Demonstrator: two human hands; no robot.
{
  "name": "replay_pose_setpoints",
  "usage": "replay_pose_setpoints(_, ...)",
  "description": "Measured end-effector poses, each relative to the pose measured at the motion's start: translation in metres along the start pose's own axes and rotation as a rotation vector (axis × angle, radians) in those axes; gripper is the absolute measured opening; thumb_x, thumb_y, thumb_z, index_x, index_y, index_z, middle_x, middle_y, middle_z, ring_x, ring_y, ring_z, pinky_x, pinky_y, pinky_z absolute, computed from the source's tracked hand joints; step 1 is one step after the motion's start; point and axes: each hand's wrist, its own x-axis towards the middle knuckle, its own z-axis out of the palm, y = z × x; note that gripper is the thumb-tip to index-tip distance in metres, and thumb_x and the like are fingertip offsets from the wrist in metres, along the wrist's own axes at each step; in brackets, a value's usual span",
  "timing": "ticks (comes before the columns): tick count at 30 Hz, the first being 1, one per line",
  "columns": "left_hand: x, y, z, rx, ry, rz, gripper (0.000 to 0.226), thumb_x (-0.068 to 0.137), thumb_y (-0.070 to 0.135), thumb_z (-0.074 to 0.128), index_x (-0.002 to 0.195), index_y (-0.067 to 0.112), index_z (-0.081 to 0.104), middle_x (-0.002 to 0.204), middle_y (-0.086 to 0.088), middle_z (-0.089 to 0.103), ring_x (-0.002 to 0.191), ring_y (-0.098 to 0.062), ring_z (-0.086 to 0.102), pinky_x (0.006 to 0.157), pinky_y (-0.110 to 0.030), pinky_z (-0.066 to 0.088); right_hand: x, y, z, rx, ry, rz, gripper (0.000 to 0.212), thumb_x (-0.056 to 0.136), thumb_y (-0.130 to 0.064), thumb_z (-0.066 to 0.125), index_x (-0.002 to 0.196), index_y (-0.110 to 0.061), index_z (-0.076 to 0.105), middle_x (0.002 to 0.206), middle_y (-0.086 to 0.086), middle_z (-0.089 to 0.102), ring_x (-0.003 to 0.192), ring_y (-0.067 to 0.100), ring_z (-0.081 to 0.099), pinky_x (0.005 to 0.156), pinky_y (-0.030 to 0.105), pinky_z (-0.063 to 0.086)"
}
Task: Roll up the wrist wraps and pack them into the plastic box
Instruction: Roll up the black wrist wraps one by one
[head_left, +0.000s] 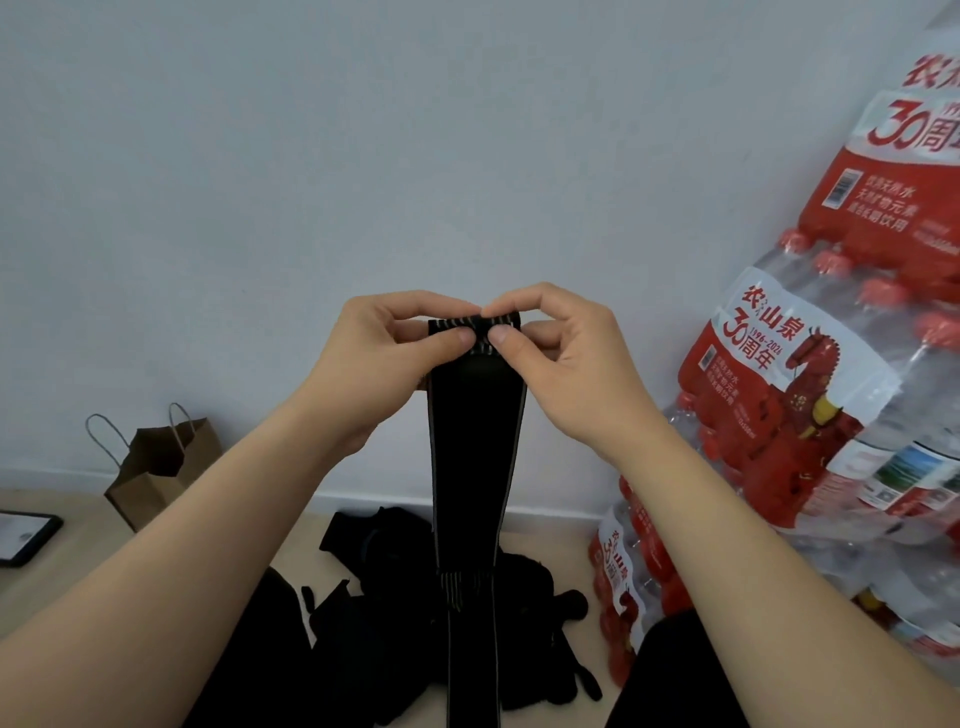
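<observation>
While the pale, smooth wall (363, 156) is filling most of your view, stacked packs of bottled water (810, 364) are standing piled along your right side. They are wrapped in glossy clear shrink-wrap with red and white labels, and the bottles have red caps. Between your arms, the wrist wrap (475, 441) is hanging straight down as a long, flat band of black woven elastic with thin pale lines along its edges and a striped patch low on its length; its lower end is running out of the bottom of the view. Behind it, a loose pile of black wraps (395, 613) is lying crumpled on the light floor (78, 561) near the wall. Further left, a brown paper bag (156, 478) with twisted cord handles is standing open. Your left hand (374, 364) and right hand (566, 364) are meeting at the wrap's top end — both are pinching it, thumbs pressing on the near face, forefingers curling over the folded top edge, so the striped end is sitting between your fingertips. A dark tablet (21, 538) is lying flat at the far left edge.
</observation>
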Motion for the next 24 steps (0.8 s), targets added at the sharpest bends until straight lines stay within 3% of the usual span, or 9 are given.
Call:
replay_pose_setpoints(3,-0.001,0.002,-0.003,-0.141,-0.077,-0.093,0.021,0.092,0.001,0.075,0.105,0.014,0.085,0.109,-0.017,0.082,0.099,-0.028,0.08,0.081,-0.03,0.062,-0.001,-0.001,-0.002,0.05,-0.003,0.003,0.017,0.102,-0.008,0.072,0.104,-0.023,0.081,0.071,0.03,0.066,0.055,0.027,0.05,0.06,0.03,0.041)
replay_pose_setpoints(6,-0.002,-0.001,-0.004,-0.173,-0.112,-0.103,0.02,0.091,0.01,0.077,0.109,0.01,0.085,0.113,-0.018,0.081,0.106,-0.029,0.08,0.086,-0.033,0.064,-0.003,-0.001,-0.003,0.089,0.019,0.02,0.019,0.1,-0.001,0.072,0.101,-0.018,0.082,0.086,0.029,0.076,0.08,0.054,0.071,0.074,0.056,0.059)
replay_pose_setpoints(8,-0.002,-0.005,-0.004,-0.13,-0.094,-0.088,0.016,0.095,0.012,0.081,0.111,0.008,0.084,0.112,-0.018,0.081,0.108,-0.031,0.079,0.091,-0.037,0.065,-0.004,-0.001,-0.003,0.081,0.02,0.032,0.016,0.095,-0.002,0.073,0.099,-0.015,0.081,0.09,0.025,0.078,0.088,0.055,0.071,0.082,0.064,0.059)
replay_pose_setpoints(10,-0.001,-0.007,-0.004,-0.071,-0.045,-0.088,0.014,0.093,0.01,0.083,0.105,0.014,0.085,0.108,-0.016,0.082,0.101,-0.028,0.081,0.089,-0.033,0.064,-0.005,0.001,-0.002,0.043,-0.005,0.037,0.008,0.091,-0.009,0.078,0.096,-0.014,0.078,0.088,0.016,0.079,0.085,0.048,0.073,0.08,0.059,0.061)
replay_pose_setpoints(13,0.001,-0.009,-0.006,0.0,-0.009,-0.085,0.022,0.089,0.009,0.087,0.106,0.022,0.085,0.104,-0.013,0.083,0.096,-0.027,0.081,0.085,-0.028,0.062,-0.004,0.004,-0.001,-0.04,-0.013,0.074,0.024,0.092,-0.016,0.084,0.107,-0.025,0.068,0.087,0.004,0.08,0.079,0.029,0.078,0.075,0.042,0.063)
replay_pose_setpoints(16,0.002,-0.013,-0.006,0.095,0.016,-0.034,0.016,0.09,0.01,0.087,0.099,0.021,0.083,0.1,-0.009,0.083,0.096,-0.034,0.08,0.09,-0.038,0.065,0.0,0.008,0.0,-0.078,-0.002,0.113,0.025,0.094,-0.011,0.082,0.105,-0.029,0.07,0.09,-0.003,0.082,0.082,0.014,0.081,0.077,0.026,0.061)
replay_pose_setpoints(18,0.001,-0.014,-0.003,0.184,0.007,-0.009,0.01,0.096,0.014,0.082,0.099,0.022,0.075,0.095,-0.007,0.08,0.089,-0.038,0.078,0.084,-0.045,0.064,0.001,0.009,0.002,-0.084,-0.019,0.124,0.021,0.098,-0.01,0.077,0.101,-0.029,0.068,0.084,0.001,0.081,0.071,0.015,0.077,0.068,0.026,0.058)
replay_pose_setpoints(21,-0.002,-0.014,0.003,0.2,-0.049,-0.015,0.011,0.105,0.018,0.07,0.105,0.021,0.06,0.083,-0.005,0.077,0.07,-0.026,0.075,0.067,-0.04,0.062,0.001,0.008,0.004,-0.087,-0.042,0.116,0.02,0.105,-0.014,0.066,0.105,-0.035,0.067,0.063,0.004,0.071,0.047,0.013,0.052,0.051,0.023,0.042)
replay_pose_setpoints(24,-0.002,-0.012,0.0,0.128,-0.051,-0.036,0.014,0.103,0.012,0.073,0.105,0.016,0.06,0.083,-0.007,0.076,0.073,-0.023,0.073,0.071,-0.037,0.06,0.001,0.005,0.002,0.018,-0.005,0.119,0.02,0.106,-0.013,0.066,0.107,-0.031,0.075,0.07,0.016,0.075,0.058,0.024,0.059,0.06,0.03,0.048)
